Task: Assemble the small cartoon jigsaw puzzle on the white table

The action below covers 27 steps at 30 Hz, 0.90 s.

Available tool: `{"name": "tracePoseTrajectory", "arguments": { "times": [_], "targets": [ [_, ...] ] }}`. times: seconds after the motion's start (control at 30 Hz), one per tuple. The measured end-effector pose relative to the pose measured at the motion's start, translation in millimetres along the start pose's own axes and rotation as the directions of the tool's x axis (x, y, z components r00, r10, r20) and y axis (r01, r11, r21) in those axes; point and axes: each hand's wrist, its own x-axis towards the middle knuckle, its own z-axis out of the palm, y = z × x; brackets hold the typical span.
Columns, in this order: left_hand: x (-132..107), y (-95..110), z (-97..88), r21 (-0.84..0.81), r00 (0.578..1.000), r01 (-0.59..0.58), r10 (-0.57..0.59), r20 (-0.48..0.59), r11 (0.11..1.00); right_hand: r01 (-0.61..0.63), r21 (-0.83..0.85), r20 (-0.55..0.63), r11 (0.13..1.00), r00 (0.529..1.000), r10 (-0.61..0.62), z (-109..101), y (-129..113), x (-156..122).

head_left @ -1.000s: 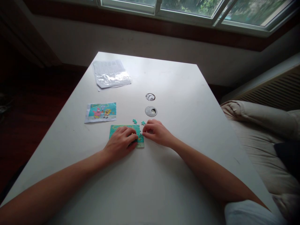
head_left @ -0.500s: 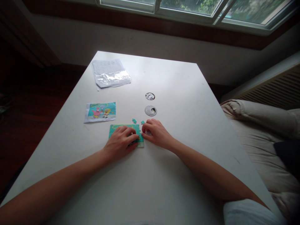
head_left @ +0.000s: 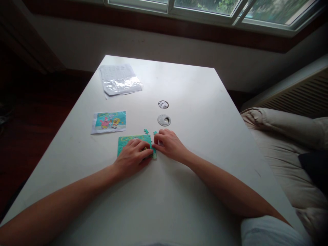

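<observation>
A mostly joined teal jigsaw puzzle [head_left: 122, 142] lies flat on the white table, with an uneven right edge. My left hand [head_left: 134, 153] rests across its lower middle, fingers spread and bent, covering much of the picture. At the right edge, my right hand [head_left: 169, 145] has its thumb and forefinger drawn together in a pinch on a puzzle piece, which the fingers mostly hide. Just above the puzzle lies a loose teal piece [head_left: 146, 131]. Another loose piece [head_left: 155, 133] lies beside my right fingertips.
Left of the puzzle's top lies a cartoon picture sheet [head_left: 109, 122]. Papers in a clear plastic sleeve [head_left: 120, 80] lie at the far left of the table [head_left: 189, 89]. Two round fittings, an open hole [head_left: 163, 104] and a grey cap [head_left: 164, 120], sit beyond my right hand.
My right thumb has shifted slightly left, against the puzzle's right edge. The left hand stays on the puzzle, its fingers moved only a little. The whole view has shifted slightly.
</observation>
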Motion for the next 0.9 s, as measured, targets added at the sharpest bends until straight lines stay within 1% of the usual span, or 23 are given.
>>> {"name": "tracePoseTrajectory", "arguments": {
  "times": [0.17, 0.23, 0.4, 0.57, 0.67, 0.73, 0.8, 0.83, 0.9],
  "targets": [
    [0.4, -0.2, -5.1, -0.041, 0.984, -0.169, 0.171, 0.053, 0.985, 0.018, 0.031, -0.013, 0.999, 1.0, -0.017, 0.0, 3.4, 0.3],
    [0.8, -0.1, -7.5, -0.042, 0.977, -0.199, 0.201, 0.069, 0.979, 0.024, 0.04, -0.015, 0.999, 1.0, -0.024, -0.2, 5.3, 1.0],
    [1.4, 1.0, -10.8, -0.037, 0.97, -0.212, 0.215, 0.111, 0.977, 0.014, 0.011, -0.012, 1.0, 1.0, -0.014, -1.2, 5.4, 1.7],
    [2.7, 3.6, -13.2, -0.027, 0.969, -0.208, 0.209, 0.128, 0.978, 0.005, -0.026, 0.007, 1.0, 1.0, -0.005, -4.2, 1.0, 1.0],
    [3.5, 4.5, -15.3, -0.042, 0.967, -0.216, 0.22, 0.131, 0.975, 0.004, -0.016, 0.0, 1.0, 1.0, -0.004, -3.7, 0.4, 1.9],
    [3.7, 4.8, -16.8, -0.053, 0.965, -0.224, 0.229, 0.125, 0.973, 0.008, 0.021, -0.011, 1.0, 1.0, -0.008, -3.0, 3.4, 3.3],
    [3.5, 4.9, -18.2, -0.059, 0.963, -0.234, 0.239, 0.122, 0.971, 0.002, 0.098, -0.021, 0.995, 1.0, 0.0, -3.7, 10.4, 5.0],
    [3.3, 4.9, -18.7, -0.061, 0.962, -0.236, 0.242, 0.125, 0.97, -0.009, 0.146, -0.032, 0.989, 0.999, 0.014, -4.8, 15.3, 5.8],
    [3.0, 4.8, -19.2, -0.07, 0.96, -0.239, 0.247, 0.133, 0.968, -0.061, 0.229, -0.087, 0.971, 0.993, 0.083, -7.9, 26.3, 6.9]
  ]
}}
